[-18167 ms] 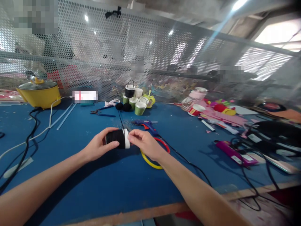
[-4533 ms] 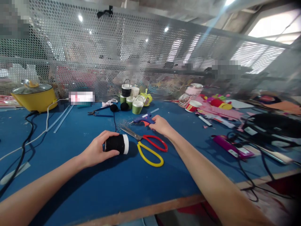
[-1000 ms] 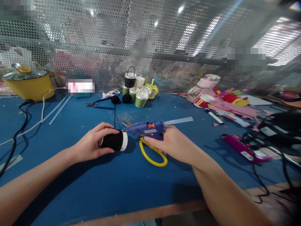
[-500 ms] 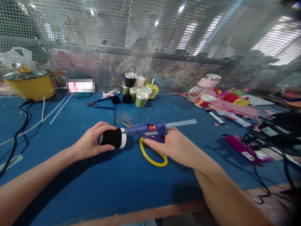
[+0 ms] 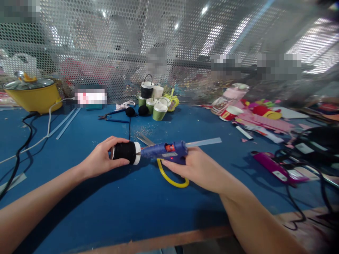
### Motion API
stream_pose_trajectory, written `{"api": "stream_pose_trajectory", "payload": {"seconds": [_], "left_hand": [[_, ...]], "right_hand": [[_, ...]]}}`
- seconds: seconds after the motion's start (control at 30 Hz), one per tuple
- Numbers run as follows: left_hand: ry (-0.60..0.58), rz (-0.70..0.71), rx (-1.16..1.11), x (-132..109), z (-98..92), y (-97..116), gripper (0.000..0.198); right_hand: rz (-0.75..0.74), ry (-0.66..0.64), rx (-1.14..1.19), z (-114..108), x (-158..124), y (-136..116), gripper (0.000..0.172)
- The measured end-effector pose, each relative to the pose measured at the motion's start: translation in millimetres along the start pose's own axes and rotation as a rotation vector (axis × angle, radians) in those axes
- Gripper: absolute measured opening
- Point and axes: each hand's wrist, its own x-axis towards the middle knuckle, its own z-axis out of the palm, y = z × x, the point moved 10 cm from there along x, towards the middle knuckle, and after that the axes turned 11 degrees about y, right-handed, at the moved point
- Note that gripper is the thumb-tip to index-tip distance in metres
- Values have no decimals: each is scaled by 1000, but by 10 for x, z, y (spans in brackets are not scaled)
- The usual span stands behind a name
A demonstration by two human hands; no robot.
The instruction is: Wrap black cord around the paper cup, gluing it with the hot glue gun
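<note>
Where the glue gun (image 5: 164, 151) hovers, scissors (image 5: 169, 181) lie beneath.

- Perforated metal screen (image 5: 124, 35), grey, spans the full width of the frame behind the table; shapes beyond it blurred
- Horizontal rail (image 5: 196, 64) crosses the screen at upper centre
- Bright slatted opening (image 5: 309, 47) at upper right, daylight-white
- Small bright lights (image 5: 204, 10) at top centre
- Table top (image 5: 106, 204), blue, specked with debris at centre
- Table edge (image 5: 159, 240), bare brown, worn, along the bottom
- Area below the edge dim, detail unclear
</note>
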Motion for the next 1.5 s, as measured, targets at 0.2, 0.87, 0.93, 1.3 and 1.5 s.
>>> {"api": "stream_pose_trajectory", "payload": {"seconds": [0.2,0.87,0.93,1.3,1.5], "left_hand": [[-6,39,-2,-7,3,51,44],[-63,307,116,-98,60,307,43],[-60,316,124,-97,62,308,42],[8,293,72,-80,15,276,42],[21,317,55,-96,24,306,42]], "right_hand": [[-37,80,-36,-82,36,-46,23],[103,55,67,-20,141,92,29],[164,20,125,23,150,158,28],[285,265,263,-106,578,867,33],[294,332,63,-91,736,1150,42]]}}
